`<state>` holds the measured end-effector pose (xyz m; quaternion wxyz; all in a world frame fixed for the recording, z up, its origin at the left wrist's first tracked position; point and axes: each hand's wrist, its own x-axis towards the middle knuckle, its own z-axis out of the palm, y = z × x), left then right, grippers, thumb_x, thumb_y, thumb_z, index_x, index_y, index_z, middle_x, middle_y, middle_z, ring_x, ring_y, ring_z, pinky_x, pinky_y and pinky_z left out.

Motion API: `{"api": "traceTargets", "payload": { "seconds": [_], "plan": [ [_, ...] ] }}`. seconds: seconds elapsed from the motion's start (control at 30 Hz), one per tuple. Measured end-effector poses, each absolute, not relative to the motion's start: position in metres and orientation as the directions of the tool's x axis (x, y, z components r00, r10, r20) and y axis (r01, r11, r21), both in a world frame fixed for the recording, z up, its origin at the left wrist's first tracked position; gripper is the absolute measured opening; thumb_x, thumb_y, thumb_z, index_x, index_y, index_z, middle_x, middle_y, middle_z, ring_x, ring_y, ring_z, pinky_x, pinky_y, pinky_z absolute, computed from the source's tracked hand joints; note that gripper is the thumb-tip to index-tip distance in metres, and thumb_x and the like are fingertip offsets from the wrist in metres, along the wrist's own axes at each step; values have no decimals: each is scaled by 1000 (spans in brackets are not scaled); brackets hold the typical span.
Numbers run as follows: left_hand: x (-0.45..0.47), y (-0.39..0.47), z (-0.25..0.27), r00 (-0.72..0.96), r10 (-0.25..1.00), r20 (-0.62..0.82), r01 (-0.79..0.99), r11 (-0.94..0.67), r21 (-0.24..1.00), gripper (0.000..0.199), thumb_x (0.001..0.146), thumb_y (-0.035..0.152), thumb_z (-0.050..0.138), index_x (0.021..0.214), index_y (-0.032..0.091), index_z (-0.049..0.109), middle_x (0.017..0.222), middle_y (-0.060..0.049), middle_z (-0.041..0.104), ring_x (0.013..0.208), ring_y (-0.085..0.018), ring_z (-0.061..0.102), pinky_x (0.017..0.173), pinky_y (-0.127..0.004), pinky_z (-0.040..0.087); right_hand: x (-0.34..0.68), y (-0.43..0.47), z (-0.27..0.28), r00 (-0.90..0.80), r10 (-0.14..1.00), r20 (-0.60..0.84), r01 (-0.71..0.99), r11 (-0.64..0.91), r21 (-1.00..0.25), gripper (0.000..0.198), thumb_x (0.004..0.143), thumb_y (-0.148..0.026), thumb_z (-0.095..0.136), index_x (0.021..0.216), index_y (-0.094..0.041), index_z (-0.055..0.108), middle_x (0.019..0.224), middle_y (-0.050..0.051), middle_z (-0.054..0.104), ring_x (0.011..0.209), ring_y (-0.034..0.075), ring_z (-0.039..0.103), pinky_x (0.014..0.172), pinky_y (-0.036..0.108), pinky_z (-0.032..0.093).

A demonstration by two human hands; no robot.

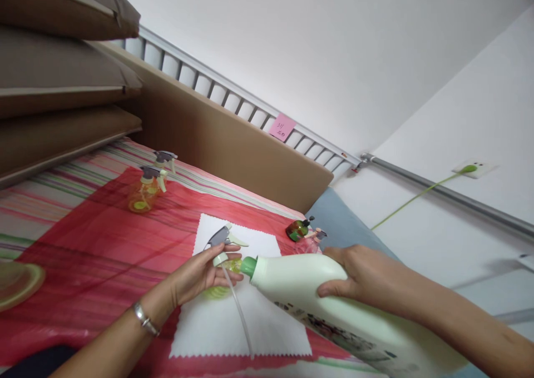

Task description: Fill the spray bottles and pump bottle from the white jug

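My left hand (pixel 208 268) is closed around a trigger spray head (pixel 221 238), grey and white, its thin clear dip tube (pixel 241 314) hanging down over the cloth. Its fingers are also beside the neck of a yellow-green bottle (pixel 217 293), mostly hidden behind the hand; whether they grip it I cannot tell. My right hand (pixel 354 272) grips a large pale bottle (pixel 298 272) tilted towards the left. The green neck (pixel 249 267) of that large bottle meets the small bottle's mouth. Liquid flow cannot be made out. Beneath both lies a white scalloped cloth (pixel 287 333).
On the red plastic sheet (pixel 112 267) stand orange spray bottles (pixel 144 197) at the back left. A dark bottle (pixel 297 230) and a pink spray bottle (pixel 308 242) are right of the cloth. A round pale lid-like object (pixel 20 283) sits far left. Stacked cushions (pixel 62 66) and a board (pixel 225 139) border the back.
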<state>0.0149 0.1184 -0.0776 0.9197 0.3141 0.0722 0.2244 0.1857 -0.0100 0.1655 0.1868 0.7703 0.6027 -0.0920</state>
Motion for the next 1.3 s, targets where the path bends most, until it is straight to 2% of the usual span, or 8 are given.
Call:
{"api": "traceTargets", "payload": {
  "seconds": [0.33,0.67,1.3],
  "plan": [
    [15,118,-78,885,466,5,-373,701,608,39,85,44,47,113,18,55,127,-14,51,90,-25,66,82,-38,49,200,-12,156,220,925,-310,966,-161,203,40,69,-57,58,89,-22,61,84,9,67,70,25,61,53,26,39],
    [15,118,-79,886,463,4,-366,694,620,40,85,44,45,114,17,54,130,-15,48,92,-27,65,82,-38,49,197,-12,159,210,925,-317,966,-147,211,37,71,-54,58,89,-22,61,85,9,67,72,25,61,53,26,39],
    [15,118,-78,890,455,14,-364,692,624,42,86,44,43,116,16,50,130,-15,48,94,-28,64,83,-38,48,202,-10,156,243,912,-332,956,-167,242,41,69,-59,57,91,-25,61,88,7,67,75,24,61,56,26,39]
  ]
}}
